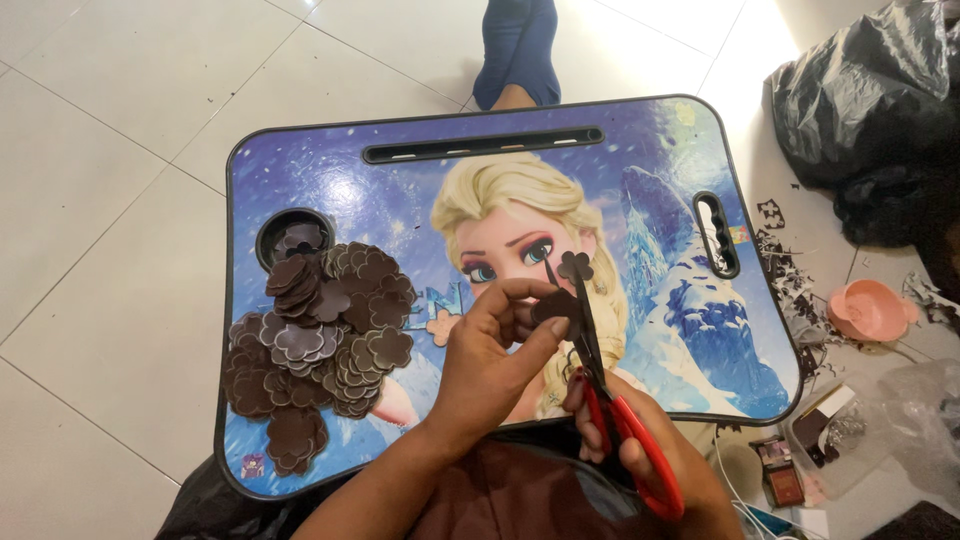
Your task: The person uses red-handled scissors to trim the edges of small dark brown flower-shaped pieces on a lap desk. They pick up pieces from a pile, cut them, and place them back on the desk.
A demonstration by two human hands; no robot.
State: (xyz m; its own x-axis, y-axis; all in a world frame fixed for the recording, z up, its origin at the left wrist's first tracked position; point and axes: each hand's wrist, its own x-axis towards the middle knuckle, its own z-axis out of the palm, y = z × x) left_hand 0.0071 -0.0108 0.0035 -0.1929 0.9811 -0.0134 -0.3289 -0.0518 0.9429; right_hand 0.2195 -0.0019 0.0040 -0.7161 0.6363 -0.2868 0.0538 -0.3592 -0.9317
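Head view: Seated on a white tiled floor (pixel 110 150), a person works over a small lap desk (pixel 660 180) printed with a cartoon figure. The left hand (pixel 490 360) has its fingers closed together, pinching a dark brown flower-shaped cutout (pixel 572 268) above the middle of the desk. The right hand (pixel 640 450) is clamped around the red handles of a pair of scissors (pixel 610 390), whose dark blades rise beside the left fingertips and meet the brown piece; how far the blades are parted cannot be told.

The blades sit very near the left fingers, so a slip of the thin piece could, by the look of it, bring the edge against a fingertip or spoil the petal outline.

A loose heap of finished brown flower cutouts (pixel 320 340) covers the desk's left side, some resting in its round cup recess (pixel 296 236). One pale flower cutout (pixel 441 326) lies just beside the left hand. To the right, on the floor, lie dark scraps (pixel 790 270), a pink bowl (pixel 868 308) and black plastic bags (pixel 860 110).
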